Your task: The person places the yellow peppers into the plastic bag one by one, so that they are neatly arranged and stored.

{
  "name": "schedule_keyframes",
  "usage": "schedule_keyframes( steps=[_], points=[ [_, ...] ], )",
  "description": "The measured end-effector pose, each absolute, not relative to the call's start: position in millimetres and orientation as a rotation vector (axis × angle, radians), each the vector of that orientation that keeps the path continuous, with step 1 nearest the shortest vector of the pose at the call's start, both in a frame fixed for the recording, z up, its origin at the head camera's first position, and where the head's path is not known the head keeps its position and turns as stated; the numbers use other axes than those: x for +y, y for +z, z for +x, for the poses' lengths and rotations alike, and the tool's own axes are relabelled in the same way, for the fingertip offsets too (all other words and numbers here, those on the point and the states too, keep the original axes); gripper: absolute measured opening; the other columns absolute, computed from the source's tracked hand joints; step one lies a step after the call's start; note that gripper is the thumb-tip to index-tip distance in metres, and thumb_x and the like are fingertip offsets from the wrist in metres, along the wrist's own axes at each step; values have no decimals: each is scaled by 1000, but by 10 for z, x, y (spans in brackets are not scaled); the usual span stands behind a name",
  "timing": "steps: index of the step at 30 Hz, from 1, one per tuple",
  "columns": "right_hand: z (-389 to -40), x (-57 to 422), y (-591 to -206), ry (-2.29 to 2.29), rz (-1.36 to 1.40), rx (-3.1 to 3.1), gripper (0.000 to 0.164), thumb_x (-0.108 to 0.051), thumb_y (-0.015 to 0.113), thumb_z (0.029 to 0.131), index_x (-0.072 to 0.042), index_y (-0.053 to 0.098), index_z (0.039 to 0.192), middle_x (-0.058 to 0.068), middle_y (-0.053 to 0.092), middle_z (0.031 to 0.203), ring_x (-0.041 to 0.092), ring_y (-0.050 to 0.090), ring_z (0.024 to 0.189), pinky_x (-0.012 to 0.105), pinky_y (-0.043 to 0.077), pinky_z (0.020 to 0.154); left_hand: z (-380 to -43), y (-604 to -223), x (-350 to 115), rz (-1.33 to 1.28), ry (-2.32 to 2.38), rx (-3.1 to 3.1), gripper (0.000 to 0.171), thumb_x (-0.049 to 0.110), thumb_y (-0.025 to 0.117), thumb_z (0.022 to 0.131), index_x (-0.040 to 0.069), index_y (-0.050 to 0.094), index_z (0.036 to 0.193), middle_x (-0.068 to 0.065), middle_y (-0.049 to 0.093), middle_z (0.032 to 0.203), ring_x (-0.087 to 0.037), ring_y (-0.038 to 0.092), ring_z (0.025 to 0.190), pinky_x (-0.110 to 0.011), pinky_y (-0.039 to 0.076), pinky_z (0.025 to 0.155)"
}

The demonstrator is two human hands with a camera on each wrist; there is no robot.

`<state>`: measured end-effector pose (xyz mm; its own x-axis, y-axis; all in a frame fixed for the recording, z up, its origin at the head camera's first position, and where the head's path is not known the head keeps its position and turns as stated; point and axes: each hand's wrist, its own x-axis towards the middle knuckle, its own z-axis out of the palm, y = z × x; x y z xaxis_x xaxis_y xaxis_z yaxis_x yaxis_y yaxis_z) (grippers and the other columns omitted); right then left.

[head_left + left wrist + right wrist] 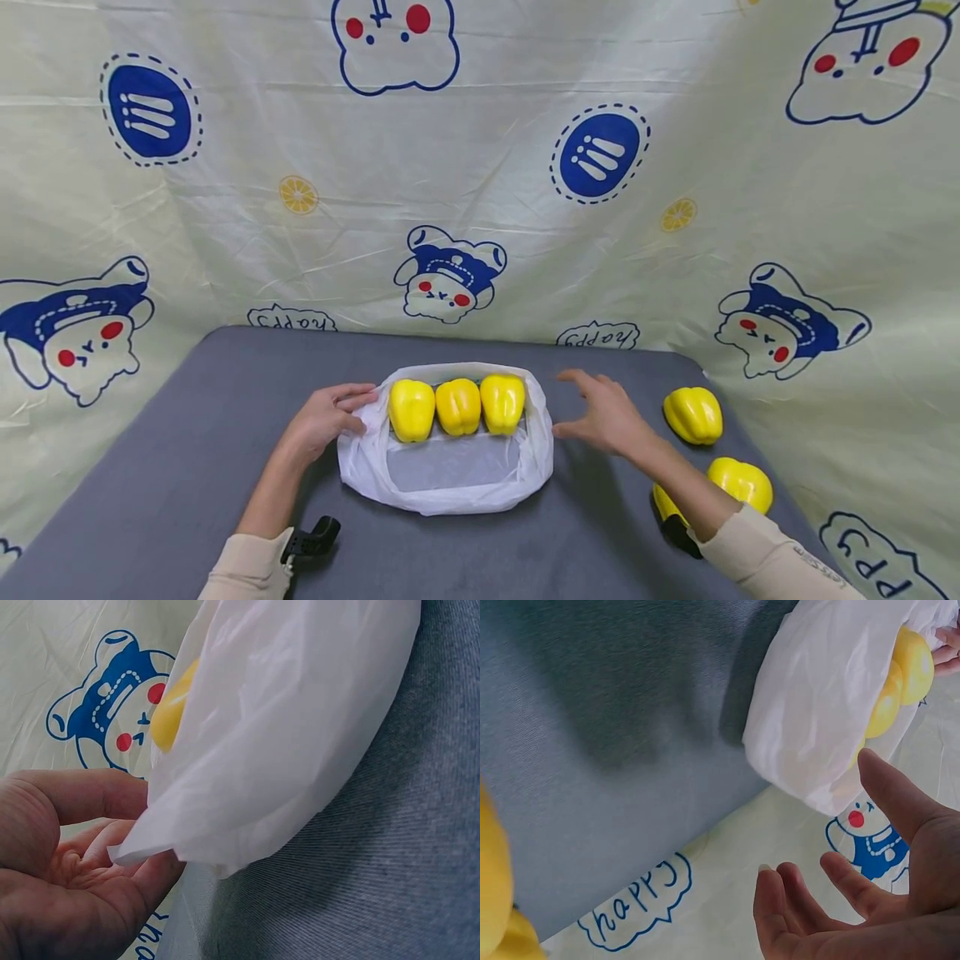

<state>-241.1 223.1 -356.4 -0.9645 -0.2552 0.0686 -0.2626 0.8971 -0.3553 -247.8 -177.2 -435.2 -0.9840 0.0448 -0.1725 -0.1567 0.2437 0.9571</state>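
A white plastic bag point(450, 498) stands with its mouth spread wide on the grey table. Inside, along its far side, three yellow bell peppers point(412, 411) sit in a row. My left hand point(326, 421) is at the bag's left rim, fingers loosely bent; in the left wrist view a corner of the bag point(247, 772) overlaps the fingers. Just off the right rim, my right hand point(603, 417) holds nothing, its thumb and fingers spread apart. The right wrist view shows that hand point(870, 900) beside the bag point(810, 712), palm empty.
To the right, one yellow bell pepper point(693, 415) lies near the table's edge. Closer to me is another pepper point(740, 483), and further yellow point(666, 504) shows partly hidden by the right forearm. A patterned curtain point(510, 275) hangs behind the grey table point(187, 467).
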Motion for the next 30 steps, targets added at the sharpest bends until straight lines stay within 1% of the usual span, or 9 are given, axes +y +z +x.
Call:
schedule_keyframes(
  steps=[4, 8, 14, 23, 26, 30],
  points=[
    [-2383, 2337, -3542, 565, 409, -3073, 76, -31, 87, 77, -10, 53, 143, 24, 61, 128, 43, 57, 114, 57, 51, 86, -2480, -4348, -1764, -94, 1837, 2343, 66, -14, 63, 80, 1, 55, 143, -17, 64, 139, -34, 46, 143, -48, 44, 110],
    [-2347, 2441, -3529, 541, 406, -3105, 79, -33, 87, 77, -8, 51, 144, 25, 60, 130, 45, 55, 116, 59, 50, 87, -2475, -4348, -1764, -107, 1837, 2342, 66, -14, 64, 80, 2, 55, 144, -16, 64, 138, -34, 47, 143, -48, 42, 111],
    [-2282, 2599, -3519, 532, 418, -3130, 82, -36, 88, 76, -8, 50, 144, 28, 60, 130, 48, 54, 116, 61, 50, 88, -2474, -4349, -1769, -108, 1841, 2332, 65, -14, 64, 81, 1, 55, 144, -16, 64, 139, -33, 47, 143, -49, 42, 111],
    [-2193, 2812, -3519, 541, 425, -3138, 87, -37, 88, 75, -6, 47, 146, 27, 58, 138, 45, 56, 119, 60, 52, 90, -2487, -4331, -1766, -108, 1824, 2338, 65, -14, 63, 82, 1, 54, 144, -16, 63, 139, -33, 46, 144, -48, 43, 110],
    [-2163, 2875, -3509, 542, 429, -3158, 90, -39, 88, 75, -6, 46, 147, 27, 58, 138, 46, 57, 119, 60, 53, 90, -2484, -4338, -1755, -106, 1829, 2332, 65, -15, 63, 82, 1, 54, 144, -17, 62, 140, -33, 46, 144, -48, 42, 111],
    [-2111, 2959, -3495, 543, 435, -3169, 91, -39, 89, 74, -5, 45, 147, 28, 56, 139, 49, 55, 121, 63, 51, 90, -2479, -4347, -1745, -108, 1825, 2335, 65, -15, 63, 81, 0, 54, 144, -17, 63, 139, -33, 46, 144, -48, 43, 110]
  ],
)
